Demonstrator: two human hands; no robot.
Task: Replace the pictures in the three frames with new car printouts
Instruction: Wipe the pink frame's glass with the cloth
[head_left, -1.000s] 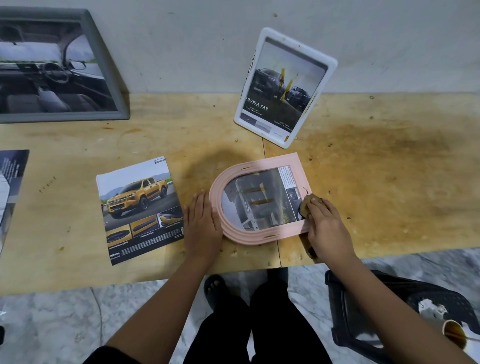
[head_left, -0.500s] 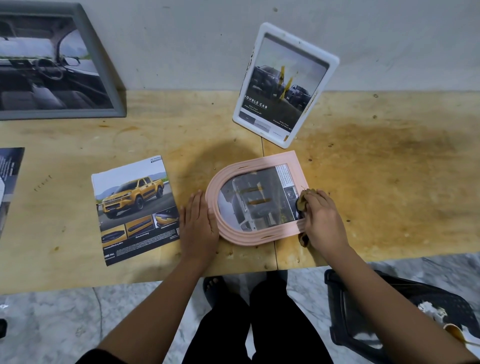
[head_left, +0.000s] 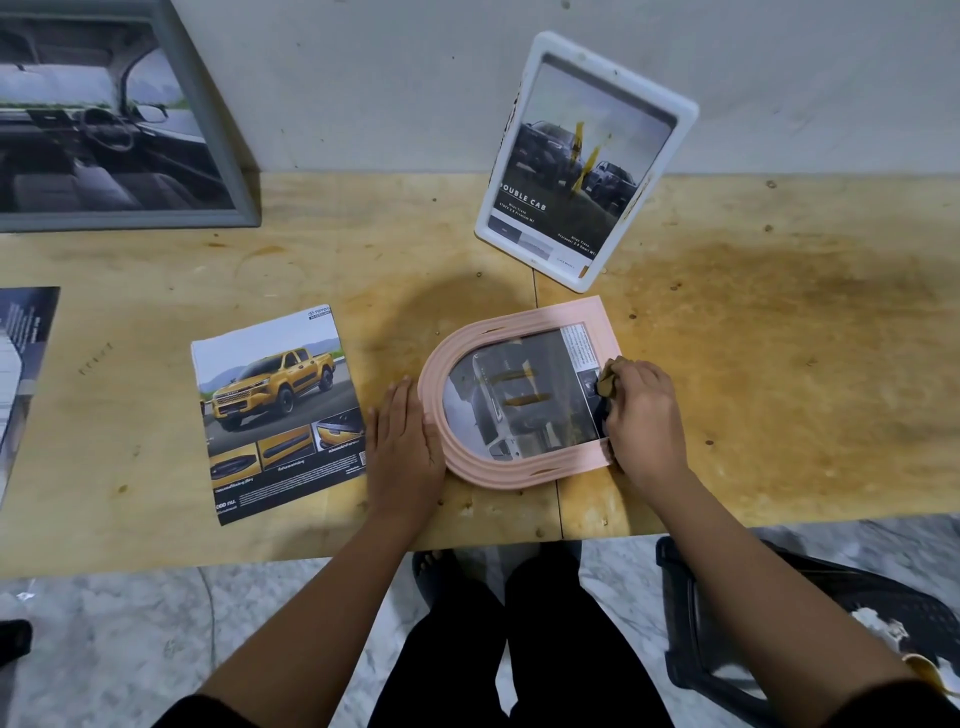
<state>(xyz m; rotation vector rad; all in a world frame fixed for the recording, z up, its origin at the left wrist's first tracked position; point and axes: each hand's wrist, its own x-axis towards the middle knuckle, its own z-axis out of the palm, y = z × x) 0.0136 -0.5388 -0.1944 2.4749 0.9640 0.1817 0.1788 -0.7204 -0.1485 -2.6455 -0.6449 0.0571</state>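
Note:
A pink arched frame (head_left: 587, 314) lies flat on the wooden table (head_left: 779, 364) with a grey car printout behind its glass. My left hand (head_left: 402, 441) rests flat against the frame's rounded left end, fingers straight. My right hand (head_left: 641, 415) grips a small tan cloth (head_left: 605, 383) at the frame's right edge, on the glass. A white frame (head_left: 582, 156) with a dark "Double Cab" printout leans on the wall behind. A grey frame (head_left: 208, 130) showing a car interior leans at the far left.
A brochure page with a yellow pickup (head_left: 275, 410) lies left of my left hand. Another dark printout (head_left: 21, 364) sits at the table's left edge. A black plastic stool (head_left: 779, 623) stands on the marble floor at lower right, below the table's front edge.
My right hand with the cloth has shifted slightly up along the frame's right edge. The left hand stays against the frame.

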